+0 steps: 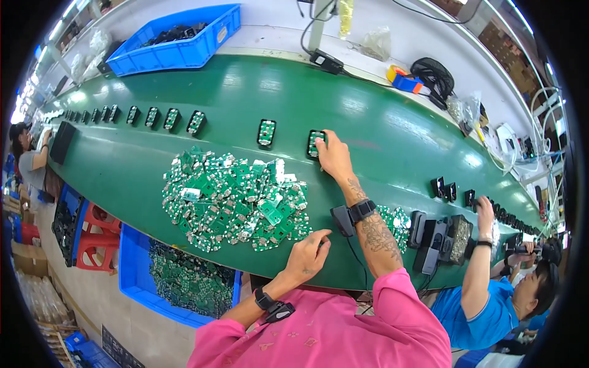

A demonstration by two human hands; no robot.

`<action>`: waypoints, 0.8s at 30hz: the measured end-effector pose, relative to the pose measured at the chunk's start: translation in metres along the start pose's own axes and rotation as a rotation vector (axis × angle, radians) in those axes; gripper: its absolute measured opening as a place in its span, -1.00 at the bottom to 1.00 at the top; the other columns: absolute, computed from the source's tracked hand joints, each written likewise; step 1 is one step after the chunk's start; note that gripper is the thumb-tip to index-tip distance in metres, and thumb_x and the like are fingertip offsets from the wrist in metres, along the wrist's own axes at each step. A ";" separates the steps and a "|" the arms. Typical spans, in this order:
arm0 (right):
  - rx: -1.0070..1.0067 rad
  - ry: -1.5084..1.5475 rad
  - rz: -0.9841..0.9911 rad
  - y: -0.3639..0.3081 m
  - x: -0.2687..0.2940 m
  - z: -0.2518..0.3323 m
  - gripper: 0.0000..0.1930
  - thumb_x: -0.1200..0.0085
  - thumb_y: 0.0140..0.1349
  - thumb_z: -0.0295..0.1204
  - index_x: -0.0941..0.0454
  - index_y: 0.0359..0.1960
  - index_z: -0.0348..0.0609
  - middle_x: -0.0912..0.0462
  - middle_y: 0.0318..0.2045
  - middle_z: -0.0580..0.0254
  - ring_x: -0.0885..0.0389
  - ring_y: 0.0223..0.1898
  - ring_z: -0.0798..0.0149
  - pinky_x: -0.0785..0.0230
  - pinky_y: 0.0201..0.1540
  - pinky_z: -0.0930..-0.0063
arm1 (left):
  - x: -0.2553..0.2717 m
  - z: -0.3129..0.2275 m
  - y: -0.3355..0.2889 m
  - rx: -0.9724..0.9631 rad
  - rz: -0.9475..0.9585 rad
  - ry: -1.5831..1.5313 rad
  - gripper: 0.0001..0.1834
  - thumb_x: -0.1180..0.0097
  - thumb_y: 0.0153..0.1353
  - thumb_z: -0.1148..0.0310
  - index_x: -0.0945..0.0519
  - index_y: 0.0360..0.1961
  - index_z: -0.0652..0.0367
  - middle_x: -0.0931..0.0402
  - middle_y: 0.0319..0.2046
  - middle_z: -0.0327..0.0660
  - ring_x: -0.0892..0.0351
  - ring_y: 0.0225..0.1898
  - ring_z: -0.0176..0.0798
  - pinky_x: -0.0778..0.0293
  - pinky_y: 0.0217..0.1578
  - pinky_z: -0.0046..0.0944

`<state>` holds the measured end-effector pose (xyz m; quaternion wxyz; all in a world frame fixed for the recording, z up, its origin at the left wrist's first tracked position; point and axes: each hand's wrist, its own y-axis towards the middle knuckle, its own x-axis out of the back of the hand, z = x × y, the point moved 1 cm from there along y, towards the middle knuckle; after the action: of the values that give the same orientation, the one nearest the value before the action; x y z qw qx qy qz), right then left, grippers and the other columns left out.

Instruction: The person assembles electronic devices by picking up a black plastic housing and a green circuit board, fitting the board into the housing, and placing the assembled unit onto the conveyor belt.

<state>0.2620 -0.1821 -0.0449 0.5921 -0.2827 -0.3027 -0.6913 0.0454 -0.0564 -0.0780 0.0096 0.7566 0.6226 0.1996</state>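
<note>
My right hand (334, 155) reaches over the green bench, its fingers pinching the right side of a small black plastic case (313, 149). A green circuit board (316, 140) lies inside that case. To its left stands another black case with a circuit board (266, 132) in it. My left hand (307, 256) is at the lower right edge of a big heap of green circuit boards (236, 202). Its fingers are curled in, and whatever they may hold is hidden from view.
A row of filled black cases (172, 119) runs off left. Below the bench edge sits a blue bin of boards (132, 270). A blue crate (208, 49) stands at the back. Rightward are black devices (431, 245) and a co-worker in blue (485, 313); another person (30, 153) works far left.
</note>
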 end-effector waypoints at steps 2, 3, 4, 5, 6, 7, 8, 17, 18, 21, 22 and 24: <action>0.007 -0.056 -0.053 -0.003 0.010 -0.005 -0.56 -0.07 0.34 -0.22 -0.46 0.13 -0.26 -0.67 -0.27 -0.22 -0.67 -0.20 -0.19 -0.52 -0.10 0.05 | -0.003 -0.001 0.002 -0.012 -0.012 0.038 -0.72 -0.13 0.29 0.45 -0.54 0.02 0.26 -0.64 -0.32 -0.09 -0.60 -0.54 -0.21 -0.50 -0.48 -0.24; 0.035 -0.100 -0.078 -0.006 0.018 -0.011 -0.55 -0.09 0.32 -0.21 -0.48 0.11 -0.27 -0.66 -0.22 -0.22 -0.63 -0.10 -0.23 -0.48 0.00 0.02 | 0.001 -0.001 0.003 -0.010 -0.023 0.093 -0.74 -0.14 0.29 0.44 -0.55 -0.01 0.25 -0.64 -0.35 -0.09 -0.60 -0.54 -0.21 -0.50 -0.50 -0.23; 0.001 -0.125 -0.105 -0.011 0.031 -0.022 -0.55 -0.09 0.32 -0.21 -0.48 0.11 -0.27 -0.66 -0.22 -0.22 -0.63 -0.10 -0.23 -0.48 0.00 0.02 | 0.005 -0.004 0.001 0.040 -0.032 0.062 -0.77 -0.16 0.28 0.44 -0.57 -0.05 0.24 -0.64 -0.38 -0.11 -0.60 -0.56 -0.22 -0.50 -0.53 -0.24; 0.062 -0.225 -0.141 -0.013 0.047 -0.030 -0.58 -0.12 0.28 -0.25 -0.49 0.08 -0.26 -0.64 -0.18 -0.18 -0.60 -0.09 -0.23 -0.47 -0.01 0.00 | 0.007 -0.002 0.000 0.046 -0.050 0.071 -0.78 -0.17 0.27 0.46 -0.58 -0.07 0.25 -0.65 -0.37 -0.11 -0.59 -0.59 -0.27 -0.47 -0.56 -0.30; 0.126 -0.326 -0.173 -0.015 0.062 -0.039 -0.60 -0.14 0.23 -0.29 -0.49 0.05 -0.25 -0.61 -0.14 -0.14 -0.58 -0.08 -0.23 -0.47 -0.01 -0.01 | 0.006 0.001 -0.002 0.068 -0.044 0.025 -0.79 -0.17 0.27 0.47 -0.59 -0.08 0.26 -0.64 -0.38 -0.12 -0.58 -0.59 -0.30 -0.46 -0.57 -0.33; 0.125 -0.485 -0.235 -0.016 0.085 -0.060 -0.60 -0.14 0.19 -0.35 -0.48 0.05 -0.24 -0.58 -0.14 -0.12 -0.56 -0.08 -0.23 -0.47 -0.02 -0.02 | 0.005 0.002 -0.002 0.091 -0.039 -0.015 -0.80 -0.17 0.26 0.48 -0.59 -0.10 0.27 -0.64 -0.39 -0.12 -0.58 -0.60 -0.32 -0.44 -0.58 -0.35; 0.127 -0.640 -0.292 -0.018 0.113 -0.088 -0.59 -0.14 0.15 -0.40 -0.46 0.05 -0.22 -0.56 -0.13 -0.10 -0.53 -0.07 -0.24 -0.47 -0.02 -0.02 | 0.003 0.001 0.001 0.076 -0.015 -0.031 -0.80 -0.17 0.26 0.48 -0.59 -0.10 0.27 -0.64 -0.39 -0.12 -0.58 -0.60 -0.32 -0.44 -0.58 -0.35; -0.545 -0.806 -0.092 -0.039 0.247 -0.228 -0.54 -0.24 0.05 -0.29 -0.51 -0.02 -0.24 -0.64 -0.07 -0.24 -0.66 -0.08 -0.26 -0.55 -0.04 -0.02 | -0.003 -0.004 0.004 0.021 -0.006 0.002 -0.84 -0.19 0.24 0.50 -0.62 -0.16 0.28 -0.62 -0.42 -0.14 -0.54 -0.63 -0.37 -0.38 -0.62 -0.39; -0.546 -0.804 -0.085 -0.045 0.247 -0.232 -0.54 -0.24 0.05 -0.29 -0.51 -0.02 -0.24 -0.64 -0.07 -0.24 -0.66 -0.08 -0.26 -0.55 -0.04 -0.02 | -0.004 -0.003 0.003 0.035 0.032 -0.003 -0.79 -0.19 0.24 0.49 -0.60 -0.10 0.28 -0.64 -0.38 -0.15 -0.56 -0.60 -0.38 -0.39 -0.61 -0.39; -0.386 -0.769 -0.148 -0.062 0.226 -0.156 -0.68 -0.28 0.08 -0.23 -0.62 -0.26 -0.23 -0.72 -0.26 -0.15 -0.71 -0.19 -0.17 -0.58 -0.15 0.05 | -0.002 -0.008 0.000 0.051 -0.002 0.001 -0.69 -0.22 0.23 0.48 -0.54 0.01 0.26 -0.64 -0.31 -0.14 -0.56 -0.56 -0.39 -0.39 -0.60 -0.40; -0.337 -0.718 -0.141 -0.072 0.217 -0.137 -0.63 -0.33 0.06 -0.17 -0.61 -0.27 -0.23 -0.72 -0.28 -0.13 -0.72 -0.22 -0.18 -0.58 -0.17 0.05 | -0.001 -0.007 -0.003 0.078 0.064 0.028 -0.48 -0.30 0.16 0.51 -0.46 0.16 0.25 -0.60 -0.08 -0.09 -0.62 -0.48 -0.36 -0.48 -0.55 -0.39; -0.188 -0.447 -0.033 -0.103 0.189 -0.080 -0.56 -0.37 0.02 -0.12 -0.62 -0.22 -0.21 -0.72 -0.36 -0.04 -0.72 -0.30 -0.08 -0.54 -0.21 0.16 | -0.001 -0.029 0.000 0.166 0.046 -0.109 -0.40 -0.36 0.10 0.51 -0.44 0.19 0.24 -0.54 0.02 -0.03 -0.65 -0.42 -0.28 -0.56 -0.45 -0.33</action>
<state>0.1309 -0.3528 0.0358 0.4699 -0.4775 -0.3654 -0.6463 0.0364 -0.0640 -0.0517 -0.0239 0.7786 0.6181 0.1060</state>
